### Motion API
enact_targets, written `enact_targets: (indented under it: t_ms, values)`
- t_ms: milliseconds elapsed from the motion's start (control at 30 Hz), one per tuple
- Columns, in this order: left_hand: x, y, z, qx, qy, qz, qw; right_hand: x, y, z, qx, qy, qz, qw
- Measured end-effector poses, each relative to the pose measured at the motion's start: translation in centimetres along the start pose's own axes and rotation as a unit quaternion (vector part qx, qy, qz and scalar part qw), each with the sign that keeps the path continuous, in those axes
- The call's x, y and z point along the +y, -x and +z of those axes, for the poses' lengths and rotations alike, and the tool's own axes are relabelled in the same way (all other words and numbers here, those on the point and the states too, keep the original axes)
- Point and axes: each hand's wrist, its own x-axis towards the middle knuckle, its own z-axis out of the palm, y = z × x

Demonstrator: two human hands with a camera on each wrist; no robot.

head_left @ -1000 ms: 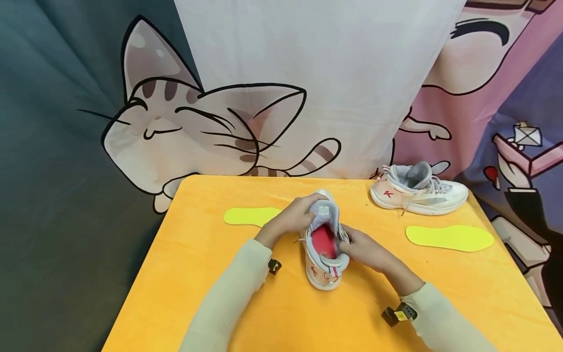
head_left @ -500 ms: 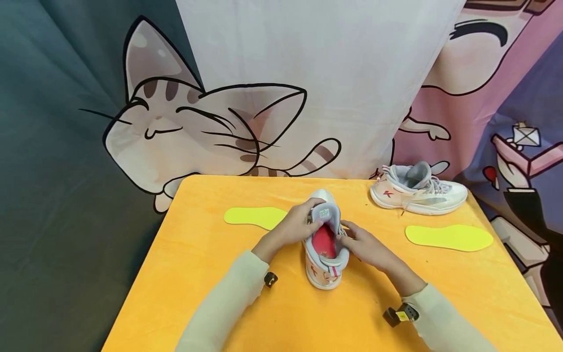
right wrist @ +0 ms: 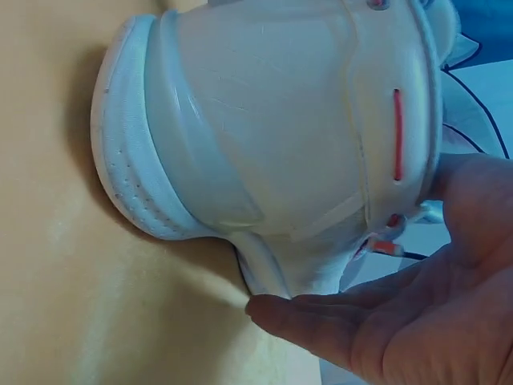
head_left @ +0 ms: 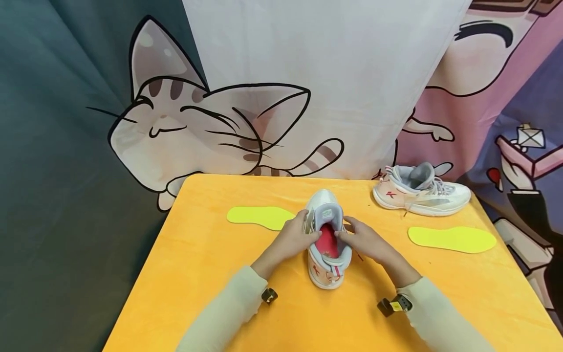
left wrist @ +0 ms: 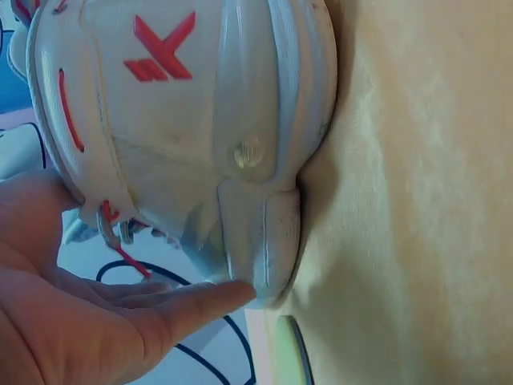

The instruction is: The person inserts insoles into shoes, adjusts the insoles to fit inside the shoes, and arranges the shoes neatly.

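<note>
Head view, left hand (head_left: 292, 239), right hand (head_left: 367, 240), both pinching one shoe (head_left: 332, 262), second shoe (head_left: 420, 197), two insoles (head_left: 259, 217) (head_left: 452, 239)

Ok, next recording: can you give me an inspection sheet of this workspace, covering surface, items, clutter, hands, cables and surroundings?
Surface: yellow-orange table.
Items: near shoe between the hands, toe pointing away from the person, red inside; far shoe upright at the back right; left insole, partly hidden by a hand; right insole, lying nearer the person than the far shoe.
Clutter: nothing seen.
Hands: left hand and right hand grip opposite sides of the near shoe, thumbs at its opening, fingers outside.
Cables: nothing seen.
Surroundings: curtain behind the table, printed with cartoons, including a cat.
</note>
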Motion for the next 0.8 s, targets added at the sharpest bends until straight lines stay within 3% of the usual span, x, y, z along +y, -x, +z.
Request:
enact_targets:
  t_ms: [300,500,633,800]
  values:
    - [-0.1,0.1,-0.3,-0.006,0.023,-0.005,0.9997,0.5,-0.3,-0.3,-0.003,-0.002,-0.033,0.9994]
    - [-1.0,0.2,-0.5,-0.020,0.086,0.001,0.9961,1.1,-0.1,-0.8,-0.033,-0.057,-0.048,0.9967]
    - [-1.1,0.2,-0.5,-0.030,0.129,-0.004,0.9912,1.6,-0.1,-1.0,-0.040,-0.063,-0.054,0.9957]
    - [-1.2,0.3,-0.2,-0.025,0.132,-0.006,0.9909,1.9,0.0,-1.2,-0.045,-0.063,-0.055,0.9955]
